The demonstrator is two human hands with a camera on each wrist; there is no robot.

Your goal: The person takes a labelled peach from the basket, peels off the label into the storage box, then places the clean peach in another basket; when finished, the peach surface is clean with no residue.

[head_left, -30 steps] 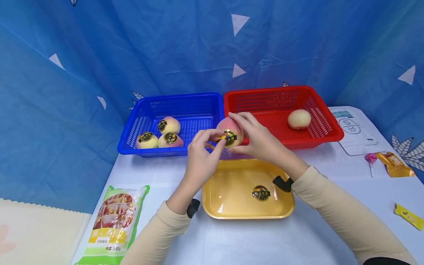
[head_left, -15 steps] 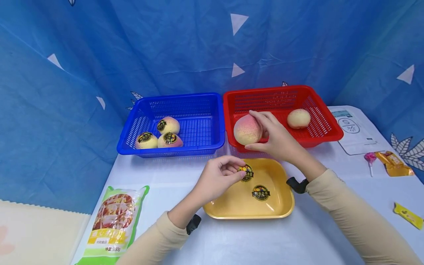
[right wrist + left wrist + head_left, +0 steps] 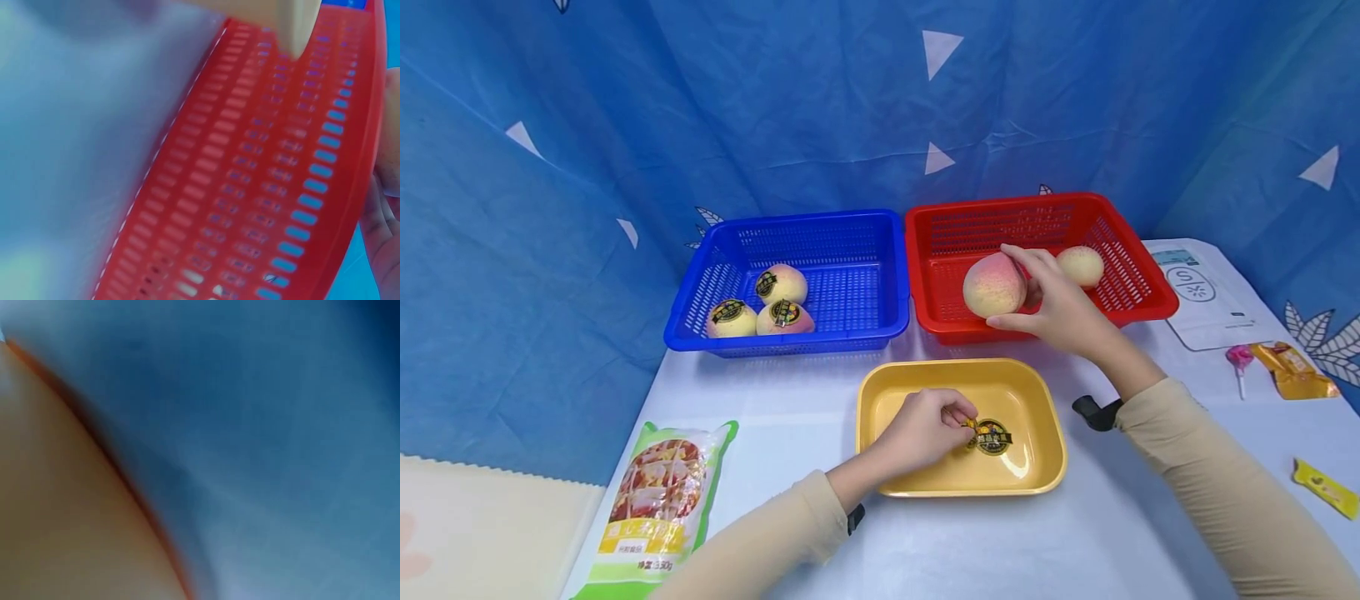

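Observation:
In the head view my right hand (image 3: 1063,304) holds a pink and pale-yellow peach (image 3: 995,286) over the left part of the red basket (image 3: 936,321). No sticker shows on the side of the peach facing me. Between thumb and fingertips, my left hand (image 3: 925,431) pinches a small black-and-gold sticker (image 3: 972,427), low over the yellow tray (image 3: 1037,467). A round sticker (image 3: 992,437) on the tray sits right beside it. The left wrist view is blurred. At the right wrist view's edge, part of a hand (image 3: 381,237) shows beyond the basket wall.
Another pale peach (image 3: 1081,267) lies in the red basket. Several stickered peaches (image 3: 782,285) are in the blue basket (image 3: 850,342). A food bag (image 3: 658,500) lies at left; a white pouch (image 3: 1198,292), lollipop (image 3: 1239,360) and wrapped sweets (image 3: 1292,371) lie at right.
The sticker has been peeled off the peach by my left hand, which has come down to the yellow tray with it. My right hand has carried the peach rightward over the red basket.

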